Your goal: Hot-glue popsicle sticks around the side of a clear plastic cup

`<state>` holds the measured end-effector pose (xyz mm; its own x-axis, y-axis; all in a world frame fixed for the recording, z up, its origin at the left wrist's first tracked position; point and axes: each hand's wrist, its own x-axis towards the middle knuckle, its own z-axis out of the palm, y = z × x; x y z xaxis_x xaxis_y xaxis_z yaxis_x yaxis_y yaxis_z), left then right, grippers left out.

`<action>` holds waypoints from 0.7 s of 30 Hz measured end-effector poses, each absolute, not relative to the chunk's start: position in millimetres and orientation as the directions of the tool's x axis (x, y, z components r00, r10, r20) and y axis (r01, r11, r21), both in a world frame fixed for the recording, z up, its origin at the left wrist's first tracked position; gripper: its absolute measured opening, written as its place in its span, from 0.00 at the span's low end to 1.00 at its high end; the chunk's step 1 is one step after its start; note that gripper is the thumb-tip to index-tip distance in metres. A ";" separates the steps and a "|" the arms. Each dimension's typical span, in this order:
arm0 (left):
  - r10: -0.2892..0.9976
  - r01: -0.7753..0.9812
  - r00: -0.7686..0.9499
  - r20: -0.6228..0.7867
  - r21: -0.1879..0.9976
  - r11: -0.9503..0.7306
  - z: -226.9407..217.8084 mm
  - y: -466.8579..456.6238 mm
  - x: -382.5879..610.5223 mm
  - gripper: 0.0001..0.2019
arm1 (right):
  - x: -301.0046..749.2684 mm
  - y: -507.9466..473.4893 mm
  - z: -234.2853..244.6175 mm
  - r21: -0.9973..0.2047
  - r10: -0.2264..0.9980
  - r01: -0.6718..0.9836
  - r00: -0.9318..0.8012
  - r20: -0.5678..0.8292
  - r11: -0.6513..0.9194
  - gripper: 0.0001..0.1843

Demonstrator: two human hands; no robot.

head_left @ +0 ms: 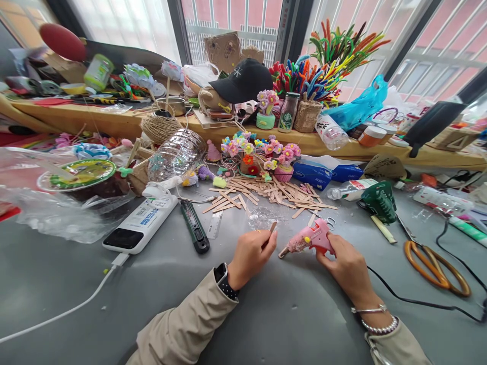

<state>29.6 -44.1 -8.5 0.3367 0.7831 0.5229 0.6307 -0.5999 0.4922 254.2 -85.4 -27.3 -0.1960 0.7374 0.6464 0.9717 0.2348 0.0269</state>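
Glue gun, pink, is front-centre over the grey table, nozzle aimed left & down, tip just above the tabletop.

L to R: far left, a green-rimmed plate lies among clear plastic bags. Next, a white power bank lies flat w/ a white cable running off toward the near-left edge. Just right of it, a black utility knife lies lengthwise. Behind both, a clear plastic bottle on its side.

Centre: left hand is closed, thumb & fingers pinching a short wooden stick that pokes up at a tilt; smartwatch on the wrist. Just behind the stick sits a clear plastic piece; can't tell if they touch. Further back, a loose pile of craft sticks.

The gun's nozzle is near the left hand, apart from the stick. Right hand is wrapped round the handle of the glue gun from the right, firm grip; bracelets on the wrist. A black cord trails right across the table.

Right: a dark green tool stands behind, & orange-handled scissors lie flat, well apart from the hands.
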 end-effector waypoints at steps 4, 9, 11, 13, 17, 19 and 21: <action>0.784 0.628 0.339 0.520 0.495 -0.601 -9.1 -44.1 29.7 0.19 | 254.5 -85.1 -27.4 0.040 0.728 0.972 -0.202 0.655 0.233 0.12; 0.785 0.628 0.335 0.520 0.498 -0.598 -9.3 -44.2 29.9 0.19 | 255.5 -84.6 -28.0 0.067 0.715 0.971 -0.213 0.665 0.227 0.13; 0.785 0.628 0.334 0.522 0.498 -0.598 -9.2 -44.3 29.9 0.19 | 255.7 -84.5 -28.2 0.062 0.716 0.973 -0.206 0.667 0.222 0.13; 0.785 0.630 0.334 0.522 0.496 -0.598 -9.0 -44.4 29.8 0.19 | 255.8 -84.5 -28.3 0.059 0.716 0.974 -0.202 0.668 0.219 0.13; 0.782 0.631 0.339 0.523 0.490 -0.601 -8.5 -44.6 29.7 0.18 | 256.0 -84.7 -28.2 0.075 0.704 0.973 -0.211 0.678 0.220 0.13; 0.780 0.630 0.341 0.525 0.488 -0.604 -8.1 -44.6 29.8 0.18 | 256.1 -84.8 -27.9 0.088 0.691 0.971 -0.222 0.688 0.224 0.14; 0.779 0.630 0.340 0.527 0.487 -0.605 -7.8 -44.6 30.0 0.19 | 256.2 -84.8 -27.6 0.093 0.687 0.970 -0.225 0.691 0.224 0.14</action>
